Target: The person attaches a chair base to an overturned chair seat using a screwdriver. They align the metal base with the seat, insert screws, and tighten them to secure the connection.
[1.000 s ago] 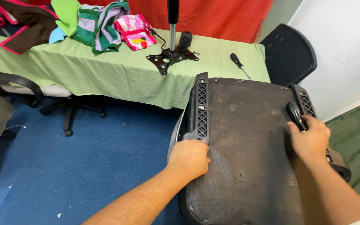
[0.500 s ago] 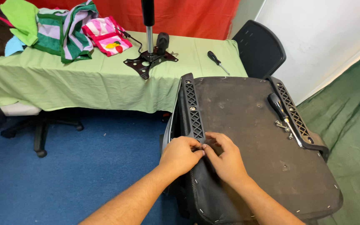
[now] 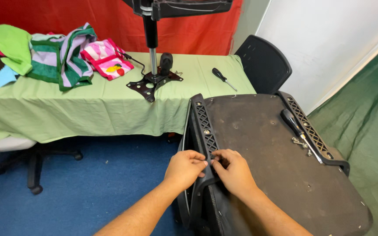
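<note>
Both hands meet at the near end of the seat's left bracket (image 3: 205, 131): the left hand (image 3: 184, 168) curls over its outer edge, and the right hand (image 3: 232, 171) pinches at the same spot with its fingertips (image 3: 217, 156). What, if anything, sits between the fingertips is too small to tell.

The seat (image 3: 267, 157), an upturned chair base with a dusty dark underside, lies just in front of the tabletop (image 3: 66, 109), its far edge near the green cloth. It looks stiff and fairly heavy, a rigid slab with a rough, non-slippery face; the two perforated brackets along its sides seem the firmest places to grip. On the seat's right side a screwdriver (image 3: 300, 133) rests against the right bracket (image 3: 311, 131), with a few loose screws (image 3: 299, 141) beside it.

Beyond the seat, on the tabletop, stand a chair mechanism plate with its post (image 3: 152, 78), a second screwdriver (image 3: 223, 78), and a heap of striped and pink clothes (image 3: 66, 57). A black backrest (image 3: 263, 65) leans behind the seat. No packages, labels or signs show.
</note>
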